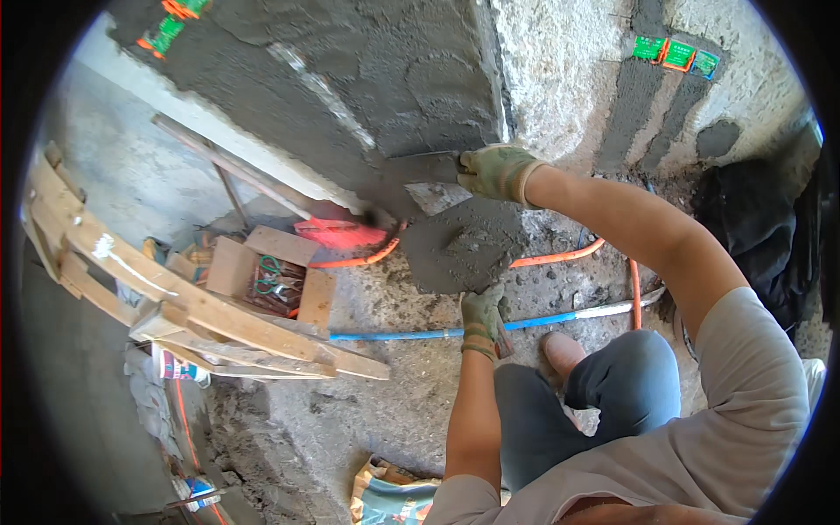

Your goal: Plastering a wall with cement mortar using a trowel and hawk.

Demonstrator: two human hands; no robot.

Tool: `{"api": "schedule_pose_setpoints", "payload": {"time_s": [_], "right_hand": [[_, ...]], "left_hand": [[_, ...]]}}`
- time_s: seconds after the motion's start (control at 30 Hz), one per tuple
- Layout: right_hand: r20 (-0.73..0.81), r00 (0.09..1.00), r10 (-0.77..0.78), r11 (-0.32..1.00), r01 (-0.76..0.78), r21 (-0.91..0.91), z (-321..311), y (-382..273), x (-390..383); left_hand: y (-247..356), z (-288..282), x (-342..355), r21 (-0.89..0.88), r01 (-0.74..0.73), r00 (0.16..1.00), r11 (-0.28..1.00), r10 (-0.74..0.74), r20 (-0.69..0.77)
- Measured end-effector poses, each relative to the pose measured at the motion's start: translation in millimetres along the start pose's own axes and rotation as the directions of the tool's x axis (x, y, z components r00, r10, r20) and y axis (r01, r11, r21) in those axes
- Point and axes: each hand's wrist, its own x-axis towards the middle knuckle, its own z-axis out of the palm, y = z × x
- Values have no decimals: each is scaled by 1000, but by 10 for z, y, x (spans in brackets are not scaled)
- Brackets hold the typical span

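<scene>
My right hand (499, 171), in a green and tan work glove, is closed on a plastering trowel. The trowel's flat blade (422, 167) lies against the lower edge of the grey mortar coat (402, 79) on the wall. Below it my left hand (481, 317), gloved alike, is wrapped round the near end of a plasterer's hawk. Wet mortar (464, 245) covers the hawk, so its plate is hidden. A brownish handle end (504, 341) shows beside the left glove. A pale strip (324, 96) runs through the wall mortar.
A wooden ladder-like frame (210, 289) stands left, beside an open cardboard box (232, 267). Behind the box lies a red broom-like head (341, 232). Orange conduit (560, 256) and a blue pipe (394, 335) cross the rubble floor. Green electrical boxes (678, 54) sit in the right wall.
</scene>
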Motion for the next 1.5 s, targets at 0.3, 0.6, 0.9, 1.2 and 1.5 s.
{"api": "schedule_pose_setpoints", "payload": {"time_s": [0.3,0.6,0.9,1.2,1.5], "right_hand": [[-132,987,-88,985,67,-156,-1077,-460,-159],[-262,963,-63,974,2,-227,-1772,-944,-359],[-537,785,-307,931,132,-339,-1756,-903,-763],[-79,996,-37,992,46,118,-659,-224,-943],[-81,996,-35,955,9,-297,-943,-118,-314]], "left_hand": [[124,-100,-429,4,-67,997,998,67,36],[637,-152,-586,-11,-191,981,981,191,8],[1337,-8,-713,17,-294,953,956,292,79],[1031,-84,-851,-59,-151,988,987,152,16],[583,-127,-1004,49,-201,976,978,204,-76]]}}
